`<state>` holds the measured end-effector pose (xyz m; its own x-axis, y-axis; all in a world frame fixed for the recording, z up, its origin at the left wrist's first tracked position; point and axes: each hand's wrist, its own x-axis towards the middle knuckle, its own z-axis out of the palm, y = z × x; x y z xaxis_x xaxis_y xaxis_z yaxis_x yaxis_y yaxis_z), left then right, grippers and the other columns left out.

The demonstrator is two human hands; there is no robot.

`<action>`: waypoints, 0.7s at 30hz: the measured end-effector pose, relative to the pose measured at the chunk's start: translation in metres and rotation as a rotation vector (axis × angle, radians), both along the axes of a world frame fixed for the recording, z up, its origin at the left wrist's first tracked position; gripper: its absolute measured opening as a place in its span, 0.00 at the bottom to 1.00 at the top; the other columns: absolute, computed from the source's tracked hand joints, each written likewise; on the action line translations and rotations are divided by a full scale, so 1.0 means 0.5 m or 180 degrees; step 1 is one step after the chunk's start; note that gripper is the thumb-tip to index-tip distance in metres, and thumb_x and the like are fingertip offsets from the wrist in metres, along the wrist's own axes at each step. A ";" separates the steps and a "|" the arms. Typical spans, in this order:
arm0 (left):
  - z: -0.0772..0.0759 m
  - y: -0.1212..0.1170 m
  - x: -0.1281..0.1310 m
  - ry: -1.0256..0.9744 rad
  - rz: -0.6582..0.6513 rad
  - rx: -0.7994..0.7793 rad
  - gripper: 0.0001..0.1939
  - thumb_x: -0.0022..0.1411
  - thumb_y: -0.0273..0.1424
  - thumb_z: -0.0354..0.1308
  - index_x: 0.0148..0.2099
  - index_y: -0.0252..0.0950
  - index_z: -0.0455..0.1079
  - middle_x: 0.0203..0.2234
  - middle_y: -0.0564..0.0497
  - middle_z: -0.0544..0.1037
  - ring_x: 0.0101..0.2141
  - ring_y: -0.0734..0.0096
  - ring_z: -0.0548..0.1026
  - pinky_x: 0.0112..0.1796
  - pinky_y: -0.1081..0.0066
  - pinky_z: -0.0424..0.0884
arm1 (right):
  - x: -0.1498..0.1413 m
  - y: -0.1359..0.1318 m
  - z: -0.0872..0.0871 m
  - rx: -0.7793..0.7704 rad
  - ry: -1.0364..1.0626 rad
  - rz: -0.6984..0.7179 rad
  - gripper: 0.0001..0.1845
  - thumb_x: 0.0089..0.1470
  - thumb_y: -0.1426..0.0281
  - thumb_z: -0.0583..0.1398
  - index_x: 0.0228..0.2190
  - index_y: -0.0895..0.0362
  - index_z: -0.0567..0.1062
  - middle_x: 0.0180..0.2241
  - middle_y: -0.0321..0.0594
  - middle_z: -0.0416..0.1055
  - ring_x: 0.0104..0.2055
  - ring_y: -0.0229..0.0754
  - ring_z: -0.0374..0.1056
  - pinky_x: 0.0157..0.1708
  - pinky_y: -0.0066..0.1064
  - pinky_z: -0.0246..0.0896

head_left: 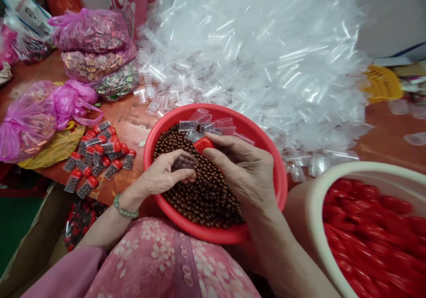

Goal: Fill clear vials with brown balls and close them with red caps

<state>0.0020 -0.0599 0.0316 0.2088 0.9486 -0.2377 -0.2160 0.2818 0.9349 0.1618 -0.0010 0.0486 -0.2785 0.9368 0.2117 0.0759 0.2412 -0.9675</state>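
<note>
From my remote view, the left hand (159, 174) curls around a clear plastic tube (184, 161) low over the brown beads (203, 196) in the red plastic basin (278, 178), while the right hand (241, 169) firmly pinches a red cap (203, 145) just beside the tube, both kept over the basin.

Left hand (159, 173) holds clear plastic tube (184, 161), right hand (241, 169) red cap (203, 145), over brown beads (203, 196) in red basin (213, 109).
</note>
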 end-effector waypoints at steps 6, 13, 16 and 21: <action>-0.012 0.001 -0.001 0.0049 -0.0053 0.0264 0.10 0.57 0.31 0.61 0.41 0.33 0.68 0.32 0.53 0.73 0.33 0.76 0.70 0.39 0.72 0.67 | -0.014 -0.007 -0.005 0.0209 -0.0273 0.0408 0.10 0.52 0.72 0.66 0.38 0.52 0.81 0.38 0.37 0.81 0.39 0.40 0.77 0.43 0.35 0.73; 0.004 0.003 -0.001 -0.0013 -0.0113 0.0157 0.13 0.59 0.36 0.60 0.41 0.33 0.66 0.27 0.54 0.71 0.28 0.77 0.69 0.33 0.73 0.66 | -0.007 -0.004 -0.018 0.0437 -0.0386 0.0419 0.09 0.54 0.72 0.64 0.39 0.52 0.80 0.36 0.37 0.81 0.36 0.40 0.77 0.40 0.34 0.73; 0.005 0.003 -0.001 -0.0010 -0.0121 0.0107 0.12 0.60 0.36 0.59 0.39 0.33 0.64 0.26 0.55 0.69 0.27 0.78 0.67 0.31 0.73 0.65 | -0.002 0.000 -0.014 0.0602 -0.0647 0.0493 0.08 0.56 0.70 0.63 0.40 0.53 0.79 0.37 0.38 0.80 0.37 0.41 0.77 0.40 0.36 0.74; 0.003 0.001 -0.002 0.0442 -0.0253 0.0151 0.07 0.63 0.31 0.54 0.42 0.34 0.64 0.27 0.55 0.68 0.27 0.78 0.66 0.31 0.73 0.64 | 0.012 0.012 -0.012 0.0748 -0.0963 0.0799 0.07 0.56 0.69 0.63 0.39 0.53 0.79 0.35 0.38 0.80 0.36 0.41 0.77 0.38 0.34 0.74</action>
